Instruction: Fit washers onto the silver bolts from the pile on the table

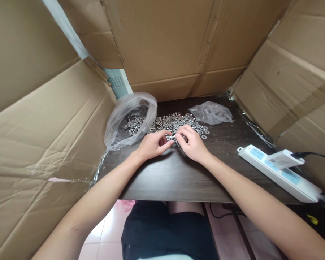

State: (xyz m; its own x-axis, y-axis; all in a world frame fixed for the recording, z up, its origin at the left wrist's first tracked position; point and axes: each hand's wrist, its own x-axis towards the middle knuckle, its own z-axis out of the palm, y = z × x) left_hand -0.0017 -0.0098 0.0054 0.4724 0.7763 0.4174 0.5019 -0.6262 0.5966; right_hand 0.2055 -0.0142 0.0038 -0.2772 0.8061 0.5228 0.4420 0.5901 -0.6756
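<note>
Small bolt (173, 137) at the near edge of the pile of screws and washers (173, 122)
It sits between my curled left hand (152, 145) and right hand (193, 146); whether either hand's fingers clamp it, I cannot tell.

On the table (168, 177) I see a heap of bolts and washers (173, 122), an open bag (111, 130) of small parts (134, 125) at its left, another bag (212, 112) at its right rear. My left hand (153, 146) and right hand (191, 145) are at the heap's near edge; well to their right lies a power strip (290, 177).
</note>
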